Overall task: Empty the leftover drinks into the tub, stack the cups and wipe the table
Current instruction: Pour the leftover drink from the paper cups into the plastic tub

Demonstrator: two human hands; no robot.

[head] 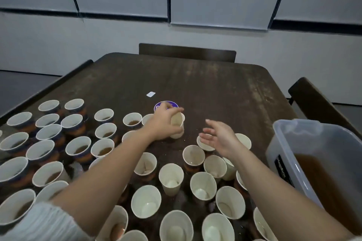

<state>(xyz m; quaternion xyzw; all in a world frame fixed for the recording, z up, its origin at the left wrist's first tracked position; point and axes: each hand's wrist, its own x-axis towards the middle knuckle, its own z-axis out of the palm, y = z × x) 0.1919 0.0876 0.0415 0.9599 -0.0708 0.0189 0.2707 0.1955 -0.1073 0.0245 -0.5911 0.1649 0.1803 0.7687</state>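
Several white paper cups cover the near half of a dark wooden table (195,84). Those on the left, such as one cup with brown drink (80,147), hold leftover liquid; those in the middle and right, such as an empty cup (171,178), hold none. My left hand (163,121) grips a paper cup (177,126) from above, near the table's middle. My right hand (219,138) hovers open over the cups just right of it, palm turned left. A clear plastic tub (313,154) with brown liquid stands at the right edge.
A round purple lid or coaster (166,104) lies just behind my left hand, and a small white paper scrap (150,94) lies farther back. Dark chairs stand at the far side (187,52) and at the right (313,100). The far half of the table is bare.
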